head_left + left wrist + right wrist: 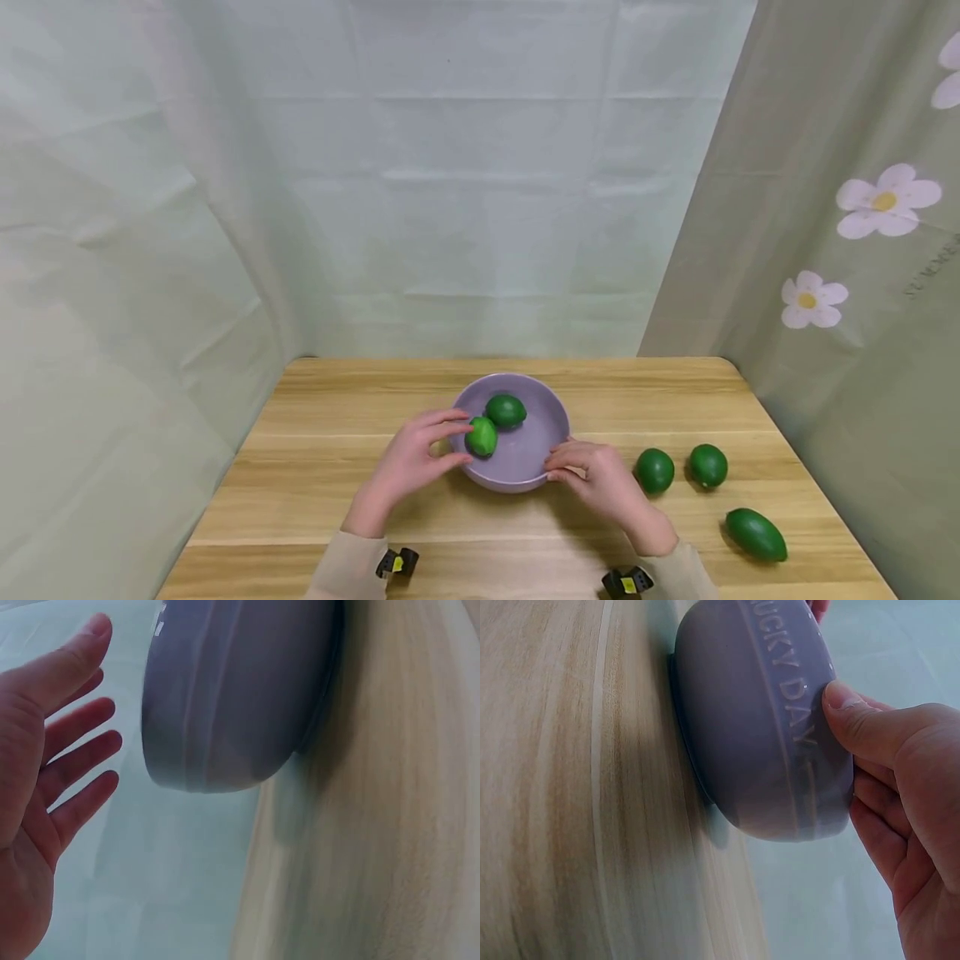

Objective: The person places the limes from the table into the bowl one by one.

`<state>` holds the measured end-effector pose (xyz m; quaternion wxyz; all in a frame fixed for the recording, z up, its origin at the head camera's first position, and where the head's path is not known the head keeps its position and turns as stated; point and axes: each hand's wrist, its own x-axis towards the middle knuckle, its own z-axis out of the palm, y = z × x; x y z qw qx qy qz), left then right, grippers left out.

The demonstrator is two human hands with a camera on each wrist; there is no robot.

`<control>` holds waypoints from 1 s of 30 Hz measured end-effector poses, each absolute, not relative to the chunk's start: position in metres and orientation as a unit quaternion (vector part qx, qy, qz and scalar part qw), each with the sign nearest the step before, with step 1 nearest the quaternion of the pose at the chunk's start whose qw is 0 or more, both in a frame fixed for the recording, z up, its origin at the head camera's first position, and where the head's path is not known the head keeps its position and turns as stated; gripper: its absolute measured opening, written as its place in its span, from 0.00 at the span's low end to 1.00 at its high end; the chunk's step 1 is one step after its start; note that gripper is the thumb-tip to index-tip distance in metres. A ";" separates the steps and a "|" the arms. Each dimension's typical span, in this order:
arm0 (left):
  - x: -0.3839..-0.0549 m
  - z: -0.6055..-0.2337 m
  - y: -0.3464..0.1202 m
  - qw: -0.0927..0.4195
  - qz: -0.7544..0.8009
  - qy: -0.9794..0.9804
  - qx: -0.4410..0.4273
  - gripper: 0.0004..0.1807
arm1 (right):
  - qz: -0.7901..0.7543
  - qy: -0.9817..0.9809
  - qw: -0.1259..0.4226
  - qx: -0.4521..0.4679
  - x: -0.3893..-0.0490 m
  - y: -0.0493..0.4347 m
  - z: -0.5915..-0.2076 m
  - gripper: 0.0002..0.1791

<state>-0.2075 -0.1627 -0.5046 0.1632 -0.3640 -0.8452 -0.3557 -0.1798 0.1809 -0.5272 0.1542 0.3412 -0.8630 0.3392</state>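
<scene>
A purple bowl [531,450] stands on the wooden table with two green fruits in it. One is a dark green lime [506,411]; the other, a brighter green fruit [482,437], lies by the left wall. My left hand [420,454] is over the bowl's left rim, thumb and fingers spread apart near the brighter fruit. In the left wrist view those fingers are relaxed and hold nothing. At the right front rim, my right hand [592,475] pinches the bowl, its thumb [847,705] on the outer wall beside raised lettering.
To the right of the right hand are two round dark green limes [655,472] [708,466]. A longer dark green fruit [756,535] lies nearer the table's front right. Pale curtains [480,208] hang behind the table and along both sides.
</scene>
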 end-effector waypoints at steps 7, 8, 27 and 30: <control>-0.208 -0.507 -0.167 0.153 -0.350 -0.845 -0.375 0.25 | 0.341 -0.866 0.151 0.333 -0.180 0.180 -0.529 0.08; -0.208 -0.508 -0.168 0.154 -0.348 -0.844 -0.377 0.25 | 0.342 -0.866 0.150 0.333 -0.180 0.180 -0.528 0.08; -0.218 -0.522 -0.170 0.126 -0.352 -0.816 -0.440 0.12 | 0.344 -0.864 0.148 0.336 -0.178 0.179 -0.524 0.08; -0.219 -0.522 -0.169 0.121 -0.354 -0.807 -0.458 0.12 | 0.343 -0.865 0.149 0.334 -0.178 0.179 -0.525 0.09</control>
